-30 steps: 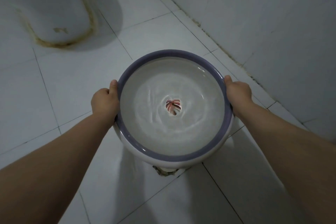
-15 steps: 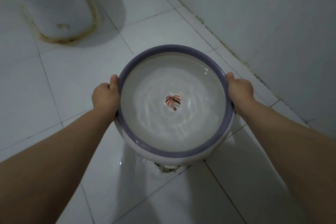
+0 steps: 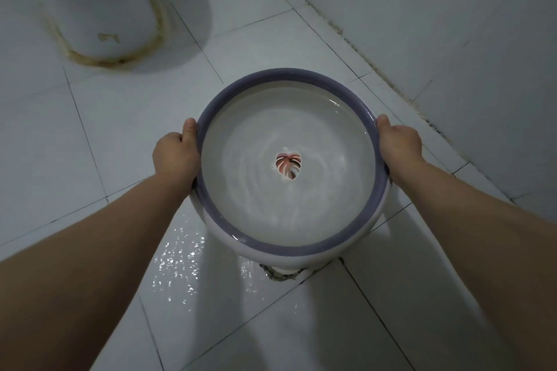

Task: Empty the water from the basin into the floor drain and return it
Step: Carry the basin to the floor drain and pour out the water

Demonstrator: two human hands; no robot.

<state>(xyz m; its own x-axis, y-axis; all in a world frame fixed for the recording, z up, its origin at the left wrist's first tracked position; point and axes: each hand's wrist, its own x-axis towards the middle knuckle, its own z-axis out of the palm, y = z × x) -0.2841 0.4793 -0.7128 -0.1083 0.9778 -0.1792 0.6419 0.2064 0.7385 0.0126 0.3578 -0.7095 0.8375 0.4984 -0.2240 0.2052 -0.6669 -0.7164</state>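
A round white basin (image 3: pixel 301 245) with a purple rim and a red leaf print at its bottom holds rippling water. I hold it level above the tiled floor. My left hand (image 3: pixel 176 155) grips the rim on its left side, thumb on top. My right hand (image 3: pixel 399 140) grips the rim on its right side. Just under the basin's near edge, part of the floor drain (image 3: pixel 281 275) shows where the tile corners meet; the basin hides most of it.
The base of a white toilet (image 3: pixel 99 9) with a stained seal stands at the far left. A white tiled wall (image 3: pixel 452 39) runs along the right. Wet spots (image 3: pixel 180 265) glisten on the floor tile below my left forearm.
The basin has shifted slightly toward me above the drain. Wet glistening spots have appeared on the tile left of the drain. Both hands keep their grip.
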